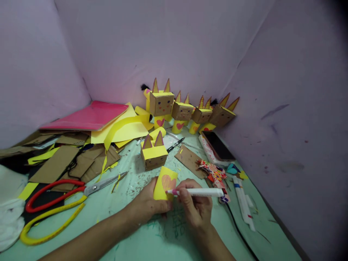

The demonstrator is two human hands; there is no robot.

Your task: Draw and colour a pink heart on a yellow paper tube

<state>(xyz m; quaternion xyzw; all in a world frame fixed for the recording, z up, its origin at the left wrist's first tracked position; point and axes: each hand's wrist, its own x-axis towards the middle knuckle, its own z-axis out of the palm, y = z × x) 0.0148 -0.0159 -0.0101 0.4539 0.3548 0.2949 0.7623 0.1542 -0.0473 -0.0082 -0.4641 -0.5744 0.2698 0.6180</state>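
My left hand [148, 203] is closed round a yellow paper tube [161, 184] and holds it tilted above the table. A pink heart [169, 183] is drawn on the tube's side. Pinched in my right hand [196, 210] is a white marker [208, 192], its pink tip against the heart's lower part. Just beyond the tube sits a small cardboard box head [154, 159] with a yellow top and two pointed paper ears.
Large red-and-yellow scissors [87, 190] lie at left, near cardboard scraps and a pink folder [89, 115]. Several cardboard box figures [162, 105] stand along the back wall. A phone [218, 145], a glue gun [214, 172] with a black cord and a white pen [243, 203] lie at right.
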